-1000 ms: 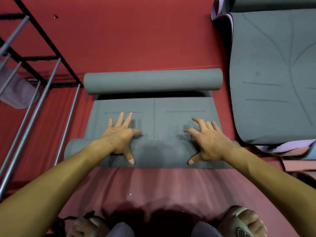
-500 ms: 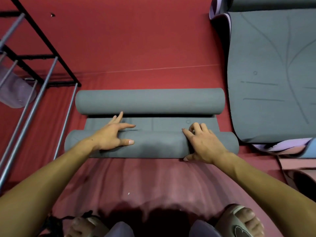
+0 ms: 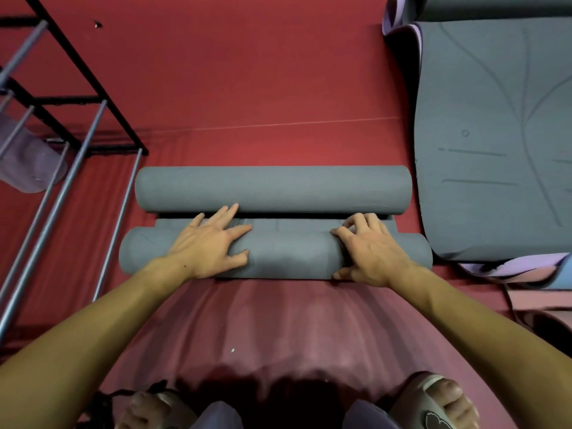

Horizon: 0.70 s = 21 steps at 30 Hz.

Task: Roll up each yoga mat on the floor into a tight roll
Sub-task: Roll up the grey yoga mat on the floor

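Since half a second ago I've pushed the near roll (image 3: 278, 253) of the grey yoga mat forward, and the flat strip (image 3: 297, 223) between it and the far roll (image 3: 272, 188) has shrunk to a thin band; a second ago a wide flat stretch lay there. My left hand (image 3: 213, 246) presses on the near roll with fingers spread and fairly straight, fingertips reaching the far roll's lower edge, a released grip, flat on the mat. My right hand (image 3: 368, 249) has its fingers curled over the top of the near roll and thumb at its near edge, grasping it. The mat is matte grey, both rolls smooth and even, lying parallel on the red floor (image 3: 247, 88) straight ahead of me. Right of the mat lies an unrolled grey mat (image 3: 495, 134) with curved line markings and lilac edges beneath. Left of the mat stands a metal rack (image 3: 62, 168). Nearer me than the mat, my sandalled feet (image 3: 439, 404) show.
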Each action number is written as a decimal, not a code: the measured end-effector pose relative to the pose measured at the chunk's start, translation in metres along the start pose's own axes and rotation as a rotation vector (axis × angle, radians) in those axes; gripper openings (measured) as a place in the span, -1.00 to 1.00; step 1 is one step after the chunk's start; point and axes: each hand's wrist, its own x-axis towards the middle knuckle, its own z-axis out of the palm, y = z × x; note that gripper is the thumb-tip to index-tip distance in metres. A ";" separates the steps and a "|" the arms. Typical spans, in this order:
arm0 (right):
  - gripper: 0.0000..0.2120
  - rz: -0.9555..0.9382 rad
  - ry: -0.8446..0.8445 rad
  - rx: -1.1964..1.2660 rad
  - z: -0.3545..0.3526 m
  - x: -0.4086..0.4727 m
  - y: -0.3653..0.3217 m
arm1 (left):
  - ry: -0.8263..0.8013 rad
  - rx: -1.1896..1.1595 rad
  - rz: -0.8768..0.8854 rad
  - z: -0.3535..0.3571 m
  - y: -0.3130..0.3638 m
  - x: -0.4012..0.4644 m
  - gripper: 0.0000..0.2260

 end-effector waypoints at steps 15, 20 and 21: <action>0.26 0.053 0.034 -0.243 0.024 0.008 -0.008 | -0.025 0.147 -0.048 0.004 0.008 0.005 0.13; -0.01 0.063 0.102 -0.238 0.027 0.016 -0.005 | 0.007 0.161 -0.101 -0.001 0.017 0.014 0.06; 0.03 0.061 0.064 -0.227 0.023 0.019 -0.004 | -0.010 0.144 -0.105 -0.005 0.016 0.016 0.05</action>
